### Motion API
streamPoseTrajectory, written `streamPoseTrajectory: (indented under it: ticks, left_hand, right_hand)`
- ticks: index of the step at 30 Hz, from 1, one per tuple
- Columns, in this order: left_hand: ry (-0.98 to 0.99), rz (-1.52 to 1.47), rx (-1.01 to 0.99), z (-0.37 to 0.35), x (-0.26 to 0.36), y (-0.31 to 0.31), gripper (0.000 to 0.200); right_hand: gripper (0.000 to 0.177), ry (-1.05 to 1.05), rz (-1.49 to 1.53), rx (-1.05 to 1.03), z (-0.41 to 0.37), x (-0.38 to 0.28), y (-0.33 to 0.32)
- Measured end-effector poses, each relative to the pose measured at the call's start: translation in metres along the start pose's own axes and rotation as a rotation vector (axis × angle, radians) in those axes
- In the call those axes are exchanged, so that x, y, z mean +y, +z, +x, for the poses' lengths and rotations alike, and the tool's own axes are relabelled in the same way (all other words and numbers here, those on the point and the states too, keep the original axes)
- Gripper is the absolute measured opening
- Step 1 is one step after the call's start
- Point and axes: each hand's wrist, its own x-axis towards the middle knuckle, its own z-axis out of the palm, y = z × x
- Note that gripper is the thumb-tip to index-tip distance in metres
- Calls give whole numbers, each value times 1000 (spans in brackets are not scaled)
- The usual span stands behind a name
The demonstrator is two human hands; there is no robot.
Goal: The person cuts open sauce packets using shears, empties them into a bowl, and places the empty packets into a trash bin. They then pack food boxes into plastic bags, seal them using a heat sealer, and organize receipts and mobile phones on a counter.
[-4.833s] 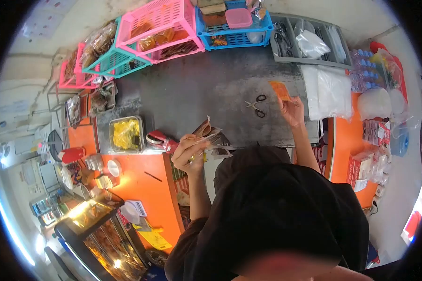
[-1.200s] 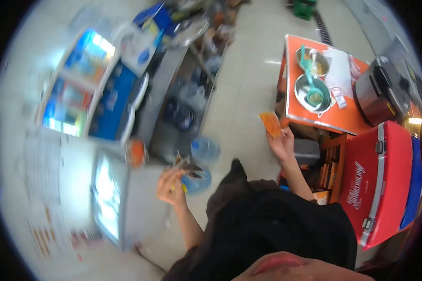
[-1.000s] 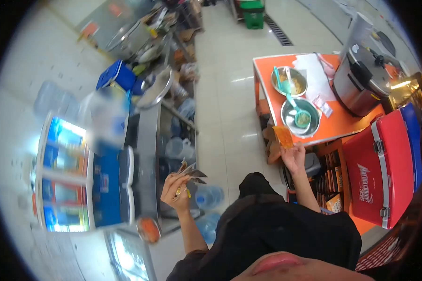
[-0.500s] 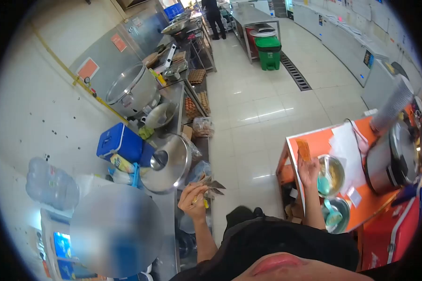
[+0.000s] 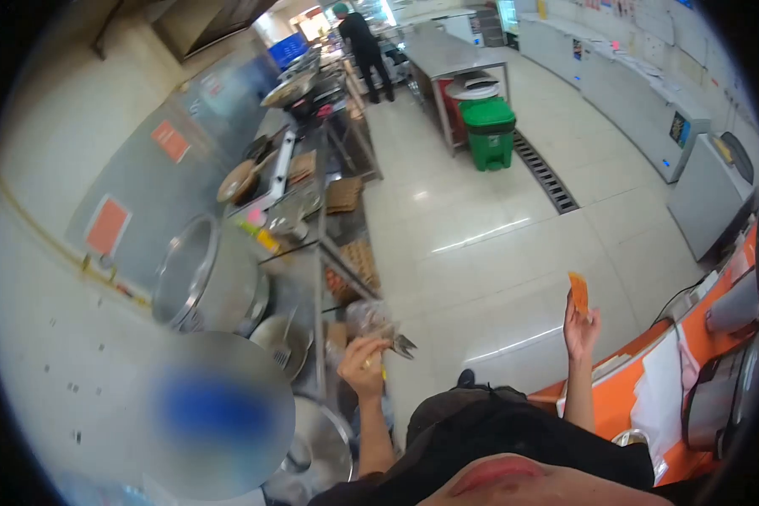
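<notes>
In my left hand (image 5: 363,366) is a pair of scissors (image 5: 403,346), its dark blades parted and pointing right over the floor. The fingers are closed around the handle end, which they mostly hide. My right hand (image 5: 580,331) is raised beside the orange table and pinches a flat orange packet (image 5: 578,293) that stands upright above the fingertips. Any print on the packet is too small to read. The two hands are well apart, with floor between them.
On the left, the steel counter (image 5: 316,270) carries a large pot (image 5: 185,270) and a pan. The orange table (image 5: 624,379) with a black-lidded cooker (image 5: 721,396) stands right. Ahead are a green bin (image 5: 487,135), a floor drain (image 5: 544,173) and a person (image 5: 365,51) in dark clothes.
My view has moved forward along the aisle; the bowls on the orange table have mostly left view. Both hands still hold the scissors and the packet.
</notes>
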Motion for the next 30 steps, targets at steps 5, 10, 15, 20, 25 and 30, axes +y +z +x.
streamPoseTrajectory:
  ticks: [5, 10, 15, 20, 25, 30]
  left_hand:
    - [167, -175, -148, 150, -36, 186, 21]
    - [91, -455, -212, 252, -73, 351, 21]
    - [161, -317, -251, 334, -110, 463, 21]
    - [86, -183, -225, 417, -140, 539, 20]
    - [-86, -145, -108, 483, -201, 625, 21]
    - [-91, -75, -140, 545, -274, 738, 21]
  right_hand:
    - [50, -236, 66, 91, 59, -32, -23]
    - [51, -403, -50, 87, 152, -61, -55]
    - [56, -391, -73, 80, 337, -101, -64]
    - [57, -170, -20, -10, 591, -92, -11]
    - [51, -89, -119, 6, 816, -87, -3]
    - [56, -36, -28, -59, 952, -107, -30]
